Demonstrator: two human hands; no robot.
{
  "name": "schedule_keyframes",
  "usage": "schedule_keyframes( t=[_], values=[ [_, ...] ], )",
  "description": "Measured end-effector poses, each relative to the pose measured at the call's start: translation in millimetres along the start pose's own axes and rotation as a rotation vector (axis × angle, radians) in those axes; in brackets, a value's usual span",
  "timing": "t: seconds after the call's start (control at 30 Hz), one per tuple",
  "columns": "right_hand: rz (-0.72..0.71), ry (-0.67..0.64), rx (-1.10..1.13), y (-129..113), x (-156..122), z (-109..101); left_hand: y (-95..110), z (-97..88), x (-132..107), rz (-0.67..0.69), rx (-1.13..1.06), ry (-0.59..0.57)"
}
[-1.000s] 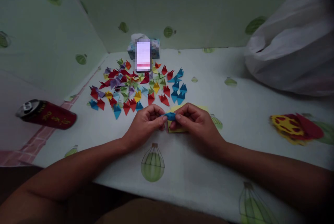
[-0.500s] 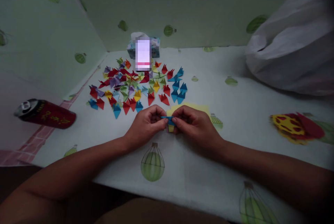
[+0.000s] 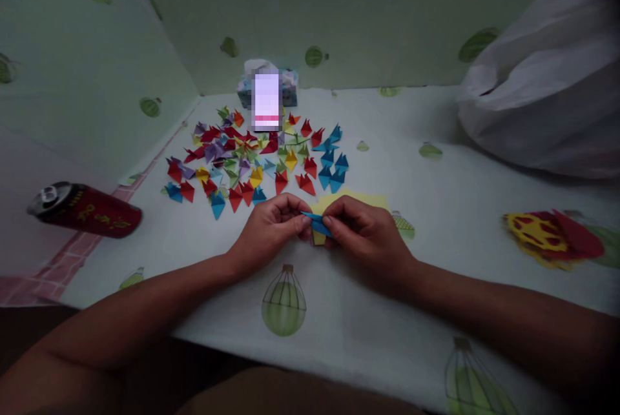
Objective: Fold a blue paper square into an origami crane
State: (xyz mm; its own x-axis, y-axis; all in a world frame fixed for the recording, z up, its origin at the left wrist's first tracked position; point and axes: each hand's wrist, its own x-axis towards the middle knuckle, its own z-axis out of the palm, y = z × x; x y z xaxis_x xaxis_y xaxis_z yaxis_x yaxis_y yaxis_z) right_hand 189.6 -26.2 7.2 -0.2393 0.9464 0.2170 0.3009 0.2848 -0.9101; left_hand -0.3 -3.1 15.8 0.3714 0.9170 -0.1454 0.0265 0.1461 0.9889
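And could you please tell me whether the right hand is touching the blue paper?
Touching: the head view shows the right hand pinching the blue paper in its fingers.

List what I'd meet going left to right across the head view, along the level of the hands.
Red can, left-hand fingers, blue paper, right-hand fingers, red and yellow cutouts.
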Motion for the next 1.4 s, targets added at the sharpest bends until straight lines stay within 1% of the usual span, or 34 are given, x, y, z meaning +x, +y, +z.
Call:
schedule_keyframes(
  t=[0.1,0.2,0.27,0.37,0.53,0.7,0.77,1.0,1.13,1.4],
  values=[
    [0.020,-0.011,0.035,-0.1,0.1,-0.4,0.1,0.3,-0.4,0.008,-0.002,0.007],
    [0.105,-0.060,0.203,0.4,1.0,0.1,0.5,1.0,-1.2,0.033,0.024,0.003],
    [0.119,-0.080,0.266,1.2,2.1,0.5,0.6,1.6,-1.8,0.053,0.043,0.006],
    [0.105,-0.074,0.256,2.8,3.7,0.8,-0.2,2.5,-2.4,0.068,0.057,0.008],
    [0.139,-0.080,0.286,3.4,5.2,0.8,-2.6,2.8,-2.7,0.066,0.076,0.025],
    [0.251,-0.109,0.434,2.1,4.6,1.2,-3.7,2.4,-3.7,0.116,0.152,0.038],
    [0.276,-0.114,0.455,2.2,4.4,1.2,-3.9,2.3,-4.2,0.132,0.180,0.038],
    [0.255,-0.122,0.406,3.0,6.8,1.4,-7.5,2.2,-4.1,0.173,0.201,0.050],
    [0.223,-0.113,0.317,2.3,7.3,2.0,-8.4,2.7,-4.0,0.168,0.175,0.048],
    [0.118,-0.049,0.107,5.7,3.1,5.7,-4.1,6.1,-6.0,0.122,0.093,0.043]
  ],
)
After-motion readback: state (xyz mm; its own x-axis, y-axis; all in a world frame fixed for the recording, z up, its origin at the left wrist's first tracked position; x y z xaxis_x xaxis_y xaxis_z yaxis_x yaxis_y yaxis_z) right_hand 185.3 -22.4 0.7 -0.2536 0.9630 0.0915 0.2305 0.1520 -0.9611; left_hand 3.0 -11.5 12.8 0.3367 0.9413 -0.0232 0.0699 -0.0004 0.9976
